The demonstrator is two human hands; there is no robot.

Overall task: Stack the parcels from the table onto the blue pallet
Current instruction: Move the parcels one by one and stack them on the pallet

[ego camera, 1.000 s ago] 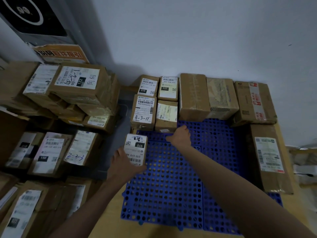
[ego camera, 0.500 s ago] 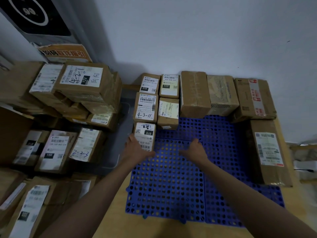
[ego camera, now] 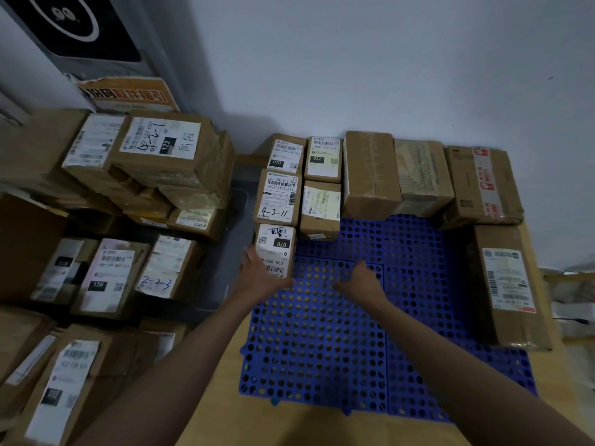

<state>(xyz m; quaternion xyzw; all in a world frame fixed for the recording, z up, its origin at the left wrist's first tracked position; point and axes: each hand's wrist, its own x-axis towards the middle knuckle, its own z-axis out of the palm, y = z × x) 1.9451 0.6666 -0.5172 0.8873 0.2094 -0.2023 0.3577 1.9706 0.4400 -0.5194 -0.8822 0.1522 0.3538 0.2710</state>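
A blue pallet point(ego camera: 338, 342) of perforated plastic is laid on a pale wooden surface point(ego camera: 322, 429), against a plain light wall point(ego camera: 354, 59). Along the pallet's far edge a row of brown cardboard parcels is set, among them one marked 4-3-11 point(ego camera: 278, 197) and a large taped box point(ego camera: 370, 173); a long parcel point(ego camera: 508, 284) is placed at the pallet's right edge. To the left of the pallet, further labelled parcels are piled in a stack point(ego camera: 161, 162), with a dark panel point(ego camera: 74, 24) seen on the wall above them.

The small parcel labelled 070 point(ego camera: 276, 251) is stood on the pallet's far-left part, just in front of the 4-3-11 parcel. It is held by the left hand point(ego camera: 262, 278), whose fingers are wrapped about its near-left side. The right hand point(ego camera: 362, 281) is kept above the pallet's middle, loosely spread, with nothing held and apart from the parcel.
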